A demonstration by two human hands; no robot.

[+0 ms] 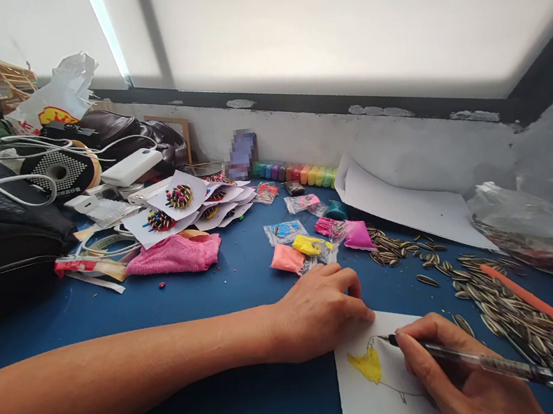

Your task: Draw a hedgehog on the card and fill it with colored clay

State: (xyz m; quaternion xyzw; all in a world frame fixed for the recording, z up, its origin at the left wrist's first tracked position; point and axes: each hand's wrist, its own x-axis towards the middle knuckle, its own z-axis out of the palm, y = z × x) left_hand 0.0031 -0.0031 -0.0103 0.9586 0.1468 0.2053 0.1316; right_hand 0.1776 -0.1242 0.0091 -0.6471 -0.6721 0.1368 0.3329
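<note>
A square of white paper (356,405) lies on the blue tabletop at the lower right. It bears a pencil-thin outline and a flat yellow patch (369,365) that looks like clay. My right hand (463,372) is closed round a black gel pen (482,362), whose tip touches the outline near the top of the paper. My left hand (319,309) rests on the paper's upper left corner, fingers loosely bent and apart, a fingertip pressing the sheet. Just beyond it lie small bags of orange clay (287,258) and yellow clay (308,244).
Striped sunflower seeds (516,312) spread along the right, with an orange stick (535,303) on them. Behind are a pink cloth (176,254), seed-decorated paper cards (179,195), a row of coloured clays (297,174) and white sheets (401,202). Bags (2,234) and cables crowd the left.
</note>
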